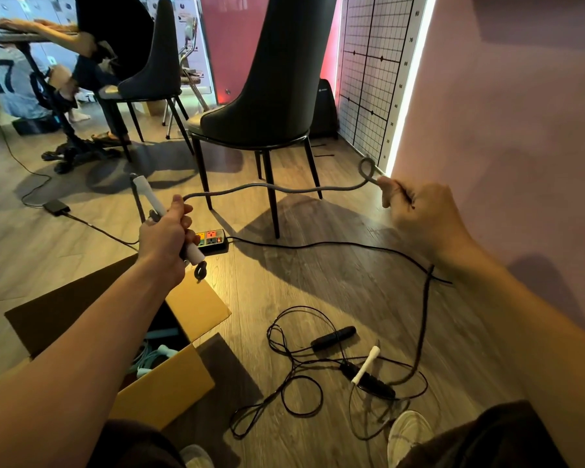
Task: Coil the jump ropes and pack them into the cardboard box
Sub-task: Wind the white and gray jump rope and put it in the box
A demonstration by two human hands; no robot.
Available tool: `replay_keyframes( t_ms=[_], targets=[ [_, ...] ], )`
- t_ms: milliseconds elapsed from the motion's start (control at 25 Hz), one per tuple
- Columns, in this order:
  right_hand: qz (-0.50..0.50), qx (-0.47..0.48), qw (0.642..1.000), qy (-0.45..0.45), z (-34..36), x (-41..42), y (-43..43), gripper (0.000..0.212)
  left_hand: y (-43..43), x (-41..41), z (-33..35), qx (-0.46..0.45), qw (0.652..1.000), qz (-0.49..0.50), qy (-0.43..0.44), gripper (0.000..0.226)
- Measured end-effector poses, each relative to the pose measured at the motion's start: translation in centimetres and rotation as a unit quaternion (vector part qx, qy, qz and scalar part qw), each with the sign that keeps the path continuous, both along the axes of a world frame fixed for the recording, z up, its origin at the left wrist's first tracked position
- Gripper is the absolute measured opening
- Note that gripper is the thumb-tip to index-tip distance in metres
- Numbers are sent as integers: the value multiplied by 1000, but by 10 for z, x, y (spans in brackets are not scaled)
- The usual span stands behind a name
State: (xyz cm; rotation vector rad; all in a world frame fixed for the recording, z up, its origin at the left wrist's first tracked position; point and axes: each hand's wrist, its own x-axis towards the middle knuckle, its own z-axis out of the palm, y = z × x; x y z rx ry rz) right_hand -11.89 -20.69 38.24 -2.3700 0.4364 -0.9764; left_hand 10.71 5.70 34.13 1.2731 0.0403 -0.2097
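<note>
Grey braided jump rope (274,188) is stretched in the air between both hands. The left hand (164,236) is wrapped tight round a white handle (148,195), with what looks like a rope knot dangling under the fist. Can't really tell how many strands are bunched in there. The right hand (416,214) is curled round the rope further along, with a little loop sticking up past the fingers. The grip itself is hidden from this side. From there the rope drops to the wooden floor (318,282), ending near a second white handle (365,364) that lies across a tangled black jump rope (294,369). The cardboard box (169,383) sits open under the left forearm, which covers most of it, and a teal rope (156,352) peeks out inside. Further out there's a power strip (213,239), a dark chair (267,79), and a pinkish wall (504,96) with a grid chart (375,62).
</note>
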Motion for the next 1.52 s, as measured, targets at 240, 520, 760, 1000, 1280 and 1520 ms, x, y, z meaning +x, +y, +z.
replay_keyframes(
  t_ms=[240,520,760,1000,1280,1520],
  targets=[
    [272,643,715,-38,25,-12,9,49,6,7,-17,230,964,-1,-132,30],
    [16,227,972,51,10,-26,-14,28,-6,0,-19,415,880,-44,-227,40],
    [10,269,922,-279,21,-20,-17,20,-10,-33,-13,412,784,-430,-176,51],
    [-192,240,885,-350,20,-16,-43,27,-38,-89,-9,489,582,-629,-165,48],
    [-304,366,877,-66,-29,-25,-80,30,-39,-88,24,-276,671,-676,131,58],
    [2,241,921,306,-35,-14,-44,33,-34,-36,41,-551,816,-144,98,40]
  ],
)
